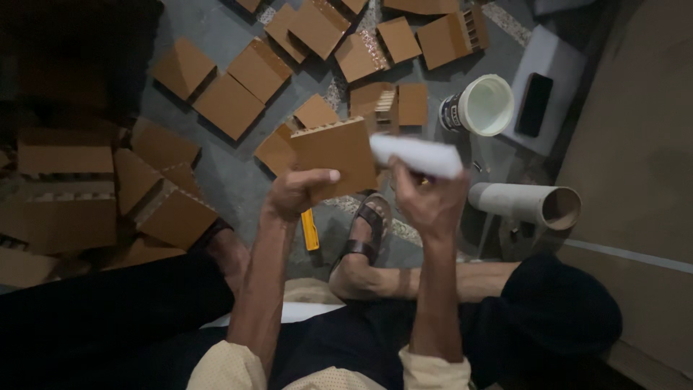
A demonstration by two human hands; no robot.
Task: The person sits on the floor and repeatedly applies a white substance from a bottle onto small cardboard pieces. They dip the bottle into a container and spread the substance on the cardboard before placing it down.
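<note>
A: What could slip here?

B: The left hand (296,193) pinches the cardboard square (338,153) only at its lower corner, thumb across the face; I'd say it could pivot or drop onto the sandalled foot (367,235).

A: And the right hand (427,202)?

B: Closed around a white tube (419,154) touching the square's right edge. The square looks flat, brown, with a corrugated top edge, held above the floor.

Both forearms are raised side by side; left hand (297,193) and right hand (427,204) have fingers curled closed.
</note>
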